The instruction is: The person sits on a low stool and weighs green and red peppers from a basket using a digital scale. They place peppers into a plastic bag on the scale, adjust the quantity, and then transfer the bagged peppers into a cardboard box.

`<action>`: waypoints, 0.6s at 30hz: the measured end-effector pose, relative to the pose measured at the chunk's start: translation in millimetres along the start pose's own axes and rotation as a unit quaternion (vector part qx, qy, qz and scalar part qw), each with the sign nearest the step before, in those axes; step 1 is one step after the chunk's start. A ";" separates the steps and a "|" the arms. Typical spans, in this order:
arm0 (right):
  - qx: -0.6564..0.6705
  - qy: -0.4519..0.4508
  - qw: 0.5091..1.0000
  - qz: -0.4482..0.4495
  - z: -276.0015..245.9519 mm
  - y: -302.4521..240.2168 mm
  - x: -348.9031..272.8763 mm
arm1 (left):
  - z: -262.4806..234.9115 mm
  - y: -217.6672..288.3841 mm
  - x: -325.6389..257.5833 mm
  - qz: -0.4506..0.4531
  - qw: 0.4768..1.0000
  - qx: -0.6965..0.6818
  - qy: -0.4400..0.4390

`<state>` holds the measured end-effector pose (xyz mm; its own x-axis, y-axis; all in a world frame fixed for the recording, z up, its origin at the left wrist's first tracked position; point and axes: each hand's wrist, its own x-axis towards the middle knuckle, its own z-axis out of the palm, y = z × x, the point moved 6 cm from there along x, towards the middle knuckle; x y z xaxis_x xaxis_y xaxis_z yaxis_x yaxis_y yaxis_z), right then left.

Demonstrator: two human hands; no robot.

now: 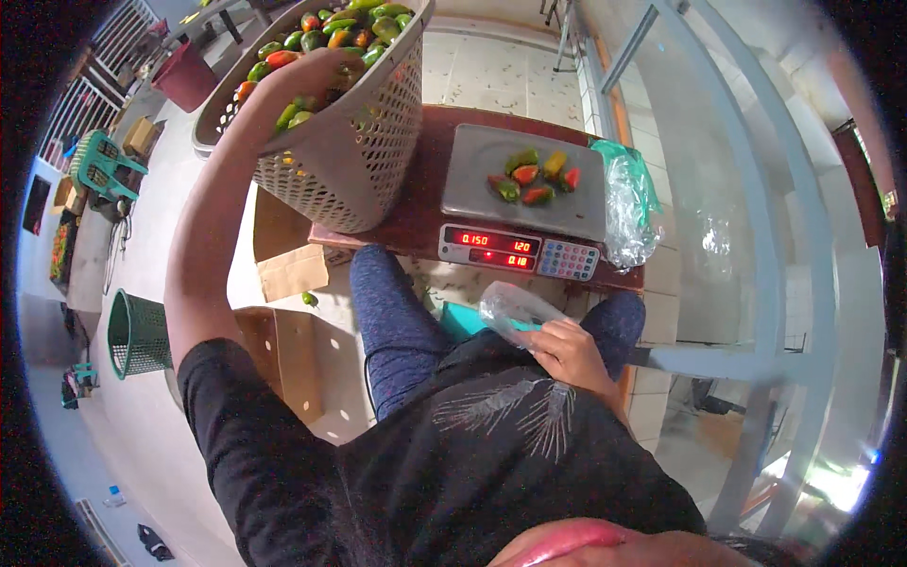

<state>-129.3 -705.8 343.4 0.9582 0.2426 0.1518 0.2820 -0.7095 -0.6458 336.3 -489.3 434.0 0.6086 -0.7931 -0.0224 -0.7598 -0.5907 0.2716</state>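
My left arm reaches up over the rim of a tall, perforated beige basket (364, 180). Inside it is a heap of green, orange and red peppers (312, 40). Among them lies my left hand (333, 76), its fingers hidden or blurred. My right hand (570, 355) is closed on a clear plastic bag (507, 312) above my lap. In front of me stands a digital scale (472, 194) with a lit red display, and several peppers (525, 175) sit loose on its grey plate.
The basket and scale share a small reddish-brown table (430, 142). Green and clear plastic bags (628, 203) lie at its right edge. Cardboard boxes (293, 274) and a fallen pepper (310, 299) are on the floor. A green basket (137, 333) stands left; a metal frame (732, 364) rises right.
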 end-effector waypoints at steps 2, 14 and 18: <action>-0.001 0.026 1.000 0.000 -3.4 0.1 1.3 | 1.2 -4.9 20.6 -0.033 0.992 0.119 -0.036; 0.021 0.081 0.996 0.035 -1.1 12.6 -18.1 | 10.8 -39.1 39.8 -0.204 0.975 0.027 -0.082; 0.009 0.049 0.998 0.036 -5.7 10.9 -12.8 | -43.2 -50.9 16.6 -0.126 0.961 -0.210 0.131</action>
<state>-138.3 -720.4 338.6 0.9763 0.1259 0.1761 0.2126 -0.7109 -0.6704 394.9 -466.1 461.4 0.8400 -0.5350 0.0901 -0.4546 -0.6034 0.6552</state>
